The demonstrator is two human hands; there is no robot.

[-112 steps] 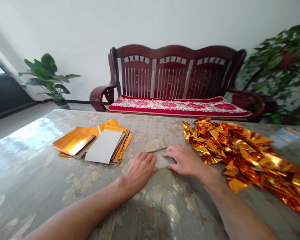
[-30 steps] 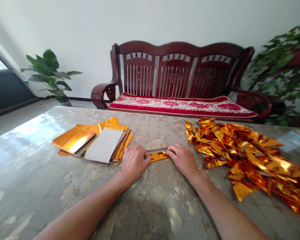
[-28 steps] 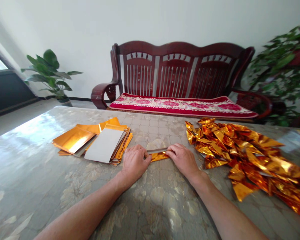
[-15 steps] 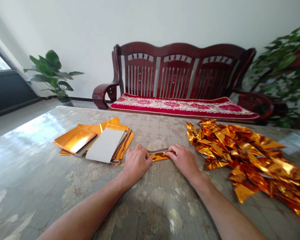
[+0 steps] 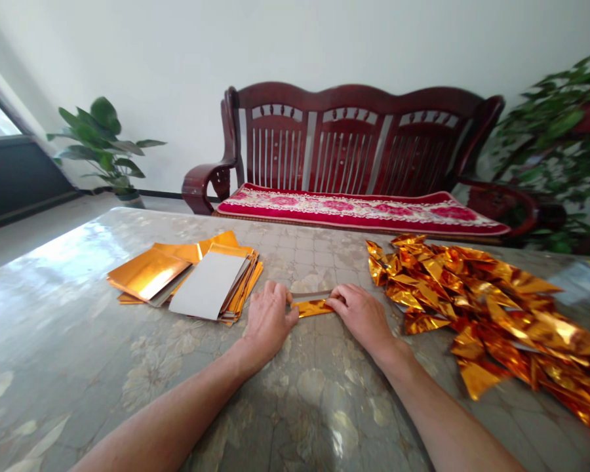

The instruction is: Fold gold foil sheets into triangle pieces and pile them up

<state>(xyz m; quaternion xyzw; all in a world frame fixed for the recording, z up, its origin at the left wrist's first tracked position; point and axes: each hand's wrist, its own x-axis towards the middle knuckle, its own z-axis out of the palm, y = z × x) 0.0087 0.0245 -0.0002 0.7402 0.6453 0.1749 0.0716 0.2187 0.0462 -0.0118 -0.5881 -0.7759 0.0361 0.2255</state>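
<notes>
A sheet of gold foil paper (image 5: 313, 307) lies between my hands on the table, a folded gold strip along its near edge and a greyish back beyond it. My left hand (image 5: 269, 318) is closed on the left end, thumb and fingers pinching it. At the right end, my right hand (image 5: 360, 313) pinches the paper between thumb and curled fingers. Left of my hands sits a loose stack of gold foil sheets (image 5: 147, 270), with a grey-backed sheet (image 5: 209, 285) face down on top. A heap of folded gold foil pieces (image 5: 437, 282) spreads out to the right.
The table (image 5: 177, 387) has a shiny, flower-patterned cover. Behind it stands a dark red wooden bench (image 5: 349, 98) with a red floral cushion (image 5: 358, 208). Potted plants stand at the left (image 5: 103, 141) and right (image 5: 560, 144). A clear plastic bag (image 5: 583, 280) lies beyond the heap.
My left hand has shifted slightly left and its thumb has drawn back, so more of the gold strip shows. My right hand stays nearly still.
</notes>
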